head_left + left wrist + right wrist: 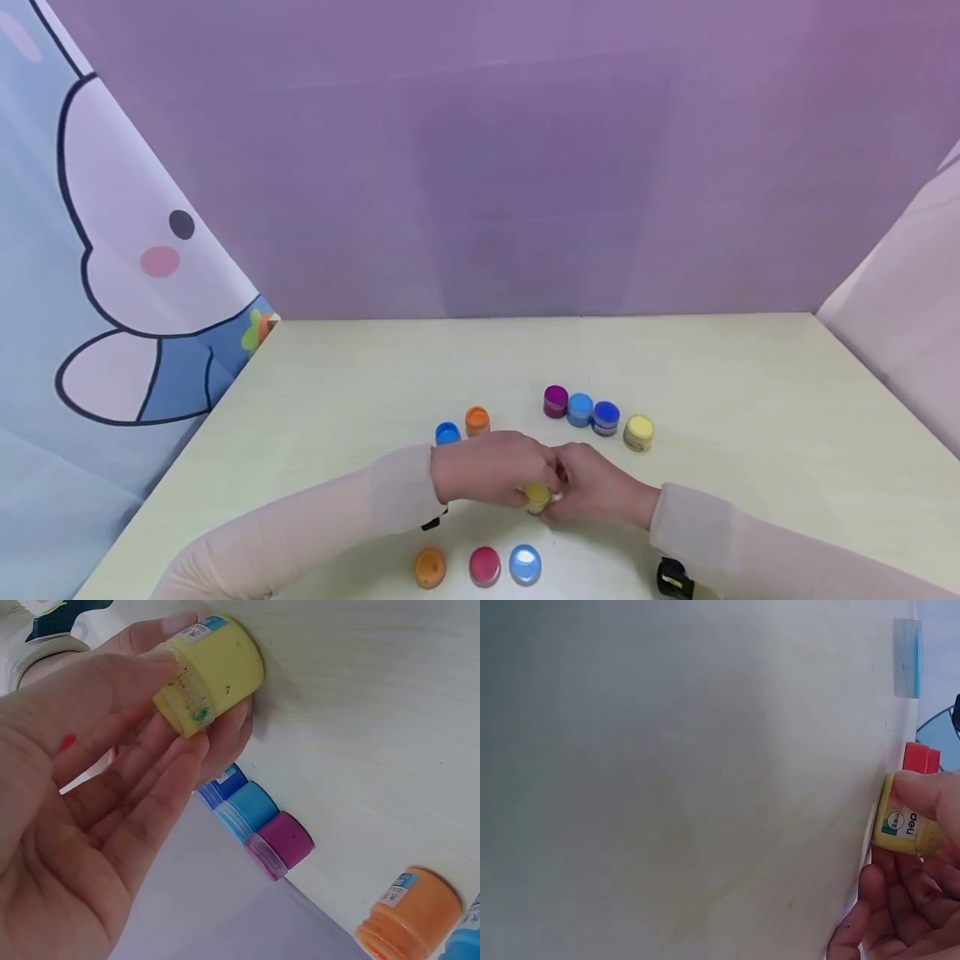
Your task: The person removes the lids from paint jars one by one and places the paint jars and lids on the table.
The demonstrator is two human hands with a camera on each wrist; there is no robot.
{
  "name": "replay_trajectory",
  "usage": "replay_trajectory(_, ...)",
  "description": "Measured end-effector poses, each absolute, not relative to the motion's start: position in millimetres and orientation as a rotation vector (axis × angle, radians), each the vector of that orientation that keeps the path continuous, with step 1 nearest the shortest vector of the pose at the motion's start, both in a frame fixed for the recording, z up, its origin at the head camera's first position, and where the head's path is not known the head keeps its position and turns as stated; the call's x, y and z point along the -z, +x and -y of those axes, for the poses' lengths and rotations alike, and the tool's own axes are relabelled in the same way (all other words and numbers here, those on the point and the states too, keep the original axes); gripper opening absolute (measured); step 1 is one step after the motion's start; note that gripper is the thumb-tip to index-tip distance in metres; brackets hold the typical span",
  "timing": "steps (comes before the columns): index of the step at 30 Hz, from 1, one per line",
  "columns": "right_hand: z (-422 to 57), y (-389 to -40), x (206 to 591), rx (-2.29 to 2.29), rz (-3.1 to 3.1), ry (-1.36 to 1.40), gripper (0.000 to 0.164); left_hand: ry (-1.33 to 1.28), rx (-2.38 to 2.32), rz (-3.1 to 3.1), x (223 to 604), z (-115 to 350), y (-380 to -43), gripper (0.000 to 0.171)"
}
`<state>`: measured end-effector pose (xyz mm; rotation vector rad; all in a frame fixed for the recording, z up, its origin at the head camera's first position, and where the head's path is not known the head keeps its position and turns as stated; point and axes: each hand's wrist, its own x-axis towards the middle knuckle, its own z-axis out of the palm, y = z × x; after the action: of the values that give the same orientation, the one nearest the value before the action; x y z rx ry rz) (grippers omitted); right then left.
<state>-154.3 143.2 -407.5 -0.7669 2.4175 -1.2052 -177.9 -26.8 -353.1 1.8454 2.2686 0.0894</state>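
A small yellow paint jar (537, 497) is held between both hands above the near middle of the table. My left hand (495, 468) has its thumb and fingers at the lid end of the jar, as the left wrist view shows. From the other side my right hand (596, 483) grips the jar's body. In the right wrist view, the right thumb lies over the labelled side of the yellow jar (896, 825). Green and dark paint specks mark the rim by the lid (196, 701). In the head view the fingers cover much of the jar.
Beyond the hands stand purple (556, 402), light blue (580, 409), dark blue (605, 418) and yellow (638, 432) jars. Uncapped orange (477, 421) and blue (447, 432) jars are behind the left hand. Orange (430, 568), red (485, 567) and blue (525, 565) round pieces lie nearest me.
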Motion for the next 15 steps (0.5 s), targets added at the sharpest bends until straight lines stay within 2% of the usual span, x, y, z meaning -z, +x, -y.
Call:
replay_trajectory(9,-140.4,-154.0,409.2,1.200,-2.441,-0.775,0.030,1.791,-0.114,-2.274,354.4,27.3,-179.3,0.023)
replay_trajectory(15,-141.3,-154.9,412.1,1.163,-2.479,-0.788,0.031,1.661,-0.221,-2.307,357.9,28.5,-178.1,0.023)
